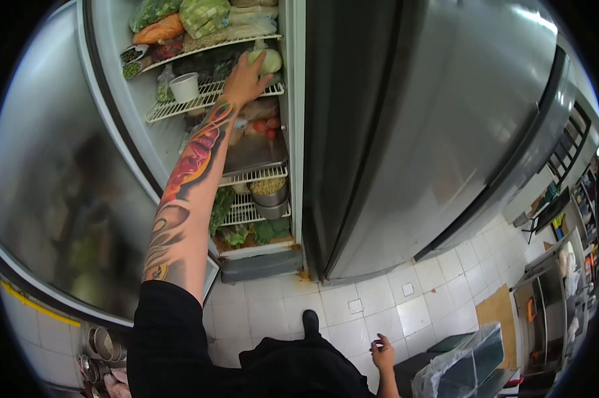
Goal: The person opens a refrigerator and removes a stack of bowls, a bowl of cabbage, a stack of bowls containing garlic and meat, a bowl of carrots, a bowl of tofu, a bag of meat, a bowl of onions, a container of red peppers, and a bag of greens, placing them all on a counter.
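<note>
My left hand (246, 79), at the end of a tattooed arm, is inside the open refrigerator on an upper wire shelf. Its fingers and thumb are around the near side of a pale green, round bundle (271, 62) that looks like a knotted bag. A white tub (185, 87) stands on the same shelf, left of my hand. Low at my side hangs my right hand (382, 353), its fingers loosely bent and apart, with nothing in it.
Bagged vegetables (204, 16) fill the top shelf. Below are tomatoes (267, 125), a metal pot (270, 199) and leafy greens (271, 230). The glass door (61, 166) stands open at left, steel cabinets (439, 132) at right. A plastic-lined bin (462, 365) is near my right hand.
</note>
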`<state>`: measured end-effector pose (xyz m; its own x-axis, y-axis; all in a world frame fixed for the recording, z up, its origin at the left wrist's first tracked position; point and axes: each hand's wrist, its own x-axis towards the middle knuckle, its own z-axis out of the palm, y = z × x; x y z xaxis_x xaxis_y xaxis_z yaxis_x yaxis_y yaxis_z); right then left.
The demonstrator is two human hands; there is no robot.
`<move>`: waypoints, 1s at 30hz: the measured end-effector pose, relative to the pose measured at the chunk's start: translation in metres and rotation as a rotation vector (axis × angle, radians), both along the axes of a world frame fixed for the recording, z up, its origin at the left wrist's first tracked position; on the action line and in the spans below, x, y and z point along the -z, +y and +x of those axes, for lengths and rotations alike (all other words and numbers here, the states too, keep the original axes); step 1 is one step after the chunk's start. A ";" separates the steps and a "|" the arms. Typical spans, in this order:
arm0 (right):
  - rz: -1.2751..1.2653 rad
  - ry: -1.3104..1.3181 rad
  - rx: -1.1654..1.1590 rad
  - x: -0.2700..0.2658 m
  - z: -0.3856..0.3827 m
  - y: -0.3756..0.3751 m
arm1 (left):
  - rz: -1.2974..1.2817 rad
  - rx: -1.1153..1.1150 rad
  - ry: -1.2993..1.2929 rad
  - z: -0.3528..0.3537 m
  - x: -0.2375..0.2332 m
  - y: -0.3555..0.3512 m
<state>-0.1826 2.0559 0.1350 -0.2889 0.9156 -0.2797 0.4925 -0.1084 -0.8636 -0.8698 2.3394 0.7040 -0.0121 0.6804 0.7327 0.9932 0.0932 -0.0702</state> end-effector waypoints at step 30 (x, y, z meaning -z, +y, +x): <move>-0.571 1.381 -0.164 -0.381 -0.510 0.160 | -0.296 0.559 -0.215 0.004 -0.020 -0.199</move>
